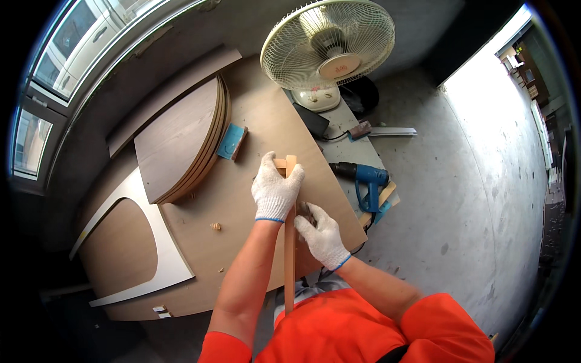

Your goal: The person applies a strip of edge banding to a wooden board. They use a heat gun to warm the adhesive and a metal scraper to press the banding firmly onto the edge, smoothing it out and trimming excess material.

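A thin tan edge-banding strip runs from near the middle of the table down to my waist. Its upper end is bent over, with a short piece crossing to the left. My left hand, in a white knit glove, is closed around the strip just below that end. Lower down, at the strip's right edge, is my right hand, gloved the same way. Its fingers are curled in, with the thumb by the strip. What they hold, if anything, is hidden.
Curved brown panels lie stacked at the left, near a white cut-out frame. A blue sanding block touches the stack. At right are a blue heat gun and a standing fan. Wood curls dot the brown tabletop.
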A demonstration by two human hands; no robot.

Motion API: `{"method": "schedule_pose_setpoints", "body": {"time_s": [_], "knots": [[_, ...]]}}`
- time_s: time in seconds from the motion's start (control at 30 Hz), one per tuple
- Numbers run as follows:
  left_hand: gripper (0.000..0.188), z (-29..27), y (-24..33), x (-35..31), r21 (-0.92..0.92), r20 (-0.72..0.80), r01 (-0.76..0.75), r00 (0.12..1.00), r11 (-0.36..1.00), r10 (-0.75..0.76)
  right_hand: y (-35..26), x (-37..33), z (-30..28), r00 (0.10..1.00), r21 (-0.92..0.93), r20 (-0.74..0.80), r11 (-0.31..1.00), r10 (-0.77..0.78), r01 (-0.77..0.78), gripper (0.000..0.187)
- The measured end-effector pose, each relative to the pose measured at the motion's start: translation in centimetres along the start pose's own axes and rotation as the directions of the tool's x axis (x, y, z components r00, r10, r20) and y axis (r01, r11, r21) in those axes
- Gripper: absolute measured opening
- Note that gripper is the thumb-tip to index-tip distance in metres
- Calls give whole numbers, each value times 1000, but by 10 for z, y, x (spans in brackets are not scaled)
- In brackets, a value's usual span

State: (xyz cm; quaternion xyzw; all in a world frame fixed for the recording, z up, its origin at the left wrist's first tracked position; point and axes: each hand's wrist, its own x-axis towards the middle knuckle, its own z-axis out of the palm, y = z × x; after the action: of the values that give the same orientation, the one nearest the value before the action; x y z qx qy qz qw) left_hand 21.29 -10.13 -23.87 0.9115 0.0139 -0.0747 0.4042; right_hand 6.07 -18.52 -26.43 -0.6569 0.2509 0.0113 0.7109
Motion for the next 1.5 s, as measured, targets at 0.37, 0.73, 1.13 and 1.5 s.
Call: {"method": "schedule_pose_setpoints", "body": {"time_s": [0.37,0.73,1.13,1.5], "knots": [[67,-3,7,1,-22,-125,4,992,1000,-6,-22,-22,11,955,-470,114,832,-274,295,80],[53,7,-41,-76,-368,-40,109,990,923,-133,-38,-53,-73,963,-370,264,928,56,48,60],[39,-16,-90,-104,-620,409,242,911,747,44,-56,-13,-47,912,-623,372,774,170,110,47],[55,-25,-101,-103,-539,446,184,890,822,92,57,30,-64,985,-890,160,422,-59,169,63]]}}
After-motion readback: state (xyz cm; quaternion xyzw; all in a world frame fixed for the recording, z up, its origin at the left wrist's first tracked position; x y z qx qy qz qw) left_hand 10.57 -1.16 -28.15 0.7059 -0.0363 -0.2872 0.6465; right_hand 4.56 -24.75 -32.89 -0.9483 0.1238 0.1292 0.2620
